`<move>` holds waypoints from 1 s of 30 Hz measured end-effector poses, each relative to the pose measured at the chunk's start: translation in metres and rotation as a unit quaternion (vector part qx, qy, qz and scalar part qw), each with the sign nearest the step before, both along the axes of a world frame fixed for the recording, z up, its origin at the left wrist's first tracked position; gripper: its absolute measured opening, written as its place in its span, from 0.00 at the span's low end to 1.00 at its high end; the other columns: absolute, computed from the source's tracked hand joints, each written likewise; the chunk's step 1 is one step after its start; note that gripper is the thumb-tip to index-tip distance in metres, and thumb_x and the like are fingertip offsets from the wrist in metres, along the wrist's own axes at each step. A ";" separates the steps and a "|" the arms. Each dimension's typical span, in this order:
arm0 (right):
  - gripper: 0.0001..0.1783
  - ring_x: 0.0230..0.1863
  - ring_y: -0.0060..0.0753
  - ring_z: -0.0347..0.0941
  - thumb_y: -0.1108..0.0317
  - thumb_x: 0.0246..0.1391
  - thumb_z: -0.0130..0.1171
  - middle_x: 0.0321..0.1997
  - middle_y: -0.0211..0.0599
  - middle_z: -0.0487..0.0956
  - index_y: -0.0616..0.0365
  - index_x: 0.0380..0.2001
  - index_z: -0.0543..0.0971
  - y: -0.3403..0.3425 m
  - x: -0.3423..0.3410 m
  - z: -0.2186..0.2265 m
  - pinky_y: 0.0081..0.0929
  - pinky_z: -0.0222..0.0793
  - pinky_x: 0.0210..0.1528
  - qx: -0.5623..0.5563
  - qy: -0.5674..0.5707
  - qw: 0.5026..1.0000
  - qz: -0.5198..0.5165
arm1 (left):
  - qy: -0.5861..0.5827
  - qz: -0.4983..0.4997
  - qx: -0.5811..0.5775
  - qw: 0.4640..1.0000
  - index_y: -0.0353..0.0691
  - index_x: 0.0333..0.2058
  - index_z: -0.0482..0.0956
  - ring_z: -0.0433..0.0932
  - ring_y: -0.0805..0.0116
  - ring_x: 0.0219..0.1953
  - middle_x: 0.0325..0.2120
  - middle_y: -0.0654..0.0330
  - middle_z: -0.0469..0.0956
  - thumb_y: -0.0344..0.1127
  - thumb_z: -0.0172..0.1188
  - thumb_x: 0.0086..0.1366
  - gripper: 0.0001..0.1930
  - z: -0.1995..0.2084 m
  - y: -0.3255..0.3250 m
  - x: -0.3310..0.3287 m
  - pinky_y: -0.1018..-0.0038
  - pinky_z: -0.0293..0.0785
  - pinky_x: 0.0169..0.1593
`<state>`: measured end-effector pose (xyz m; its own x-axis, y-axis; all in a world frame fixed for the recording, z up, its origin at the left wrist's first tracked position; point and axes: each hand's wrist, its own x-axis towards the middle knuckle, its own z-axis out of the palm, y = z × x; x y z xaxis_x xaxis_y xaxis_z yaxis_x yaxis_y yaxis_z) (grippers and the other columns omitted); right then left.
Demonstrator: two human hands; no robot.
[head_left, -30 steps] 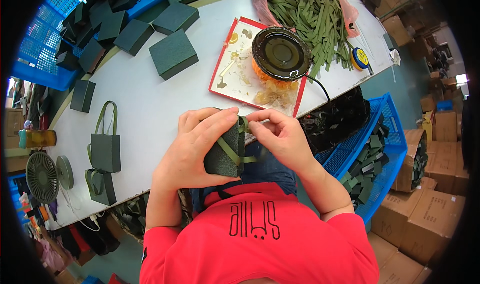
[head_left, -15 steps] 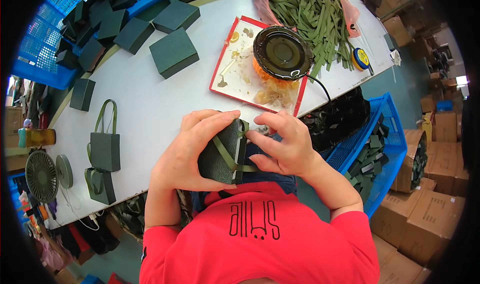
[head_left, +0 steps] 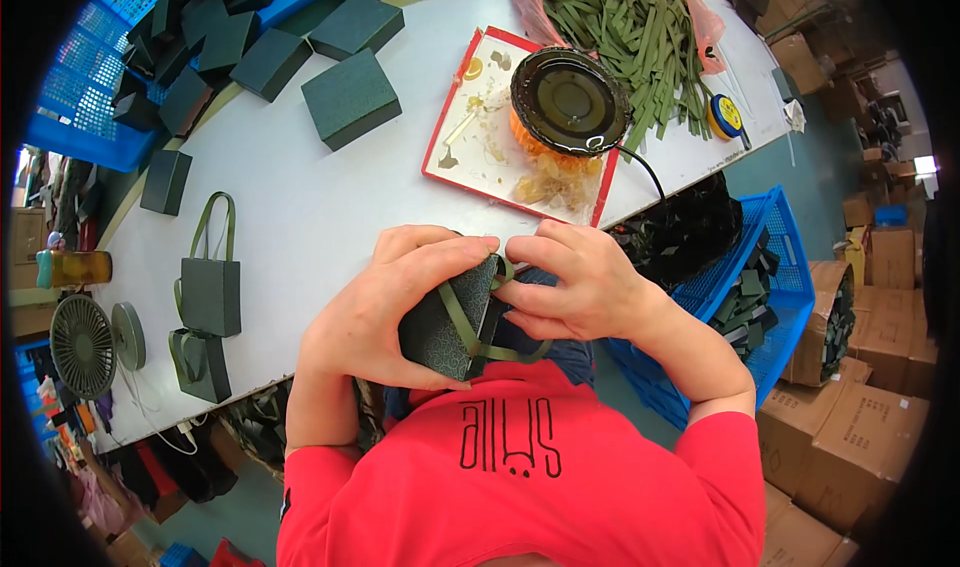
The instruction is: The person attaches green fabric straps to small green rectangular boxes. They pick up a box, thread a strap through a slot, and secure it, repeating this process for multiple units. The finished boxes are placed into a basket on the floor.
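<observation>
My left hand (head_left: 372, 302) is wrapped round a small dark green patterned box (head_left: 428, 337), held tilted in front of my body at the table's edge. A flat olive-green ribbon (head_left: 459, 319) crosses the box's face and loops out past its right side. My right hand (head_left: 582, 285) is closed at the box's upper right edge, its fingertips pinching the ribbon. Just what lies under those fingertips is hidden.
A round black-topped pot (head_left: 570, 102) stands on a red-rimmed, stained board (head_left: 432, 147), its cable trailing right. Beyond lies a pile of green ribbons (head_left: 635, 47). Dark green boxes (head_left: 350, 97), ribbon-handled boxes (head_left: 211, 297) and a fan (head_left: 82, 347) are leftward; a blue crate (head_left: 790, 277) stands right.
My right fingers, spread apart beside the box before, have closed in on the ribbon at its edge. The ribbon's lower loop now bulges further right. My left hand keeps its hold.
</observation>
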<state>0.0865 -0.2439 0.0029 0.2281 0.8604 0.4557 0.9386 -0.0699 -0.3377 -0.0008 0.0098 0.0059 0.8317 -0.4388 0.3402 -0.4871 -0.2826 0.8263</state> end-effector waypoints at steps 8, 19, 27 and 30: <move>0.09 0.35 0.35 0.77 0.73 0.54 0.63 0.40 0.38 0.78 0.59 0.38 0.78 -0.008 -0.010 -0.008 0.27 0.74 0.35 0.140 0.267 0.949 -0.096 | 0.005 0.011 -0.039 0.999 0.37 0.63 0.66 0.68 0.49 0.59 0.60 0.46 0.72 0.40 0.85 0.31 0.57 0.000 0.005 0.004 0.59 0.66 0.62; 0.12 0.20 0.14 0.72 0.63 0.67 0.58 0.28 0.29 0.80 0.62 0.36 0.76 0.013 -0.021 0.021 0.16 0.67 0.23 -0.051 0.696 0.694 -0.179 | -0.040 0.009 0.028 0.999 0.38 0.63 0.67 0.70 0.50 0.59 0.60 0.52 0.73 0.39 0.82 0.33 0.53 0.002 0.001 0.004 0.59 0.64 0.61; 0.10 0.25 0.12 0.68 0.64 0.67 0.58 0.27 0.23 0.75 0.59 0.35 0.75 0.011 -0.023 0.006 0.14 0.63 0.26 0.035 0.667 0.730 -0.145 | -0.009 0.020 -0.020 1.000 0.37 0.63 0.68 0.70 0.51 0.59 0.60 0.54 0.73 0.40 0.81 0.34 0.53 0.001 -0.001 0.004 0.60 0.63 0.62; 0.09 0.29 0.11 0.68 0.65 0.68 0.56 0.31 0.25 0.76 0.60 0.37 0.75 0.009 -0.021 0.002 0.14 0.62 0.29 0.045 0.704 0.701 -0.106 | -0.011 0.015 -0.025 1.000 0.37 0.63 0.67 0.70 0.50 0.59 0.60 0.51 0.73 0.40 0.83 0.32 0.55 -0.001 0.000 0.003 0.60 0.65 0.61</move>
<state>0.0658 -0.2354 0.0052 0.6244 0.7210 -0.3006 -0.3585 -0.0773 -0.9303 0.0024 0.0094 0.0052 0.8358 -0.3961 0.3802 -0.4979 -0.2551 0.8289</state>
